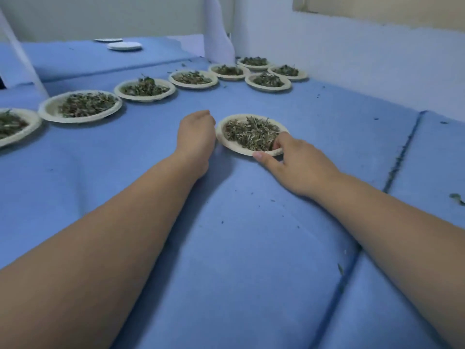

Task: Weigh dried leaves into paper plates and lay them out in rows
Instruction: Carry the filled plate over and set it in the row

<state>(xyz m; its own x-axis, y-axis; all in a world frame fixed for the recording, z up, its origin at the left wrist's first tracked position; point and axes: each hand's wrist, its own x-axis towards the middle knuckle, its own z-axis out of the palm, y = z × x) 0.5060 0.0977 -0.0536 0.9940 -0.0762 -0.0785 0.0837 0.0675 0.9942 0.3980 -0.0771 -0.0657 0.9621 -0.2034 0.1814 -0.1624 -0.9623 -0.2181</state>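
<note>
My right hand (pixel 299 162) pinches the plate (pixel 235 148) of leaves (pixel 251 133) at its near rim; the fingers of my left hand (pixel 195 137) curl beside it, grip unclear.

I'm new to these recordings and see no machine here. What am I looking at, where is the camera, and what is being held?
No machine: these are a person's two bare arms, filmed by a camera worn on the head, looking forward and down. The surface is a blue cloth. The right hand pinches the near rim of a paper plate of dried leaves, thumb at the edge, fingers over it. The left hand sits curled at the plate's left rim; its fingers are hidden, so its grip cannot be judged. Behind, a row of filled plates runs from the left edge toward the far wall, with two further plates beside its far end. Empty white plates lie at the back.
</note>
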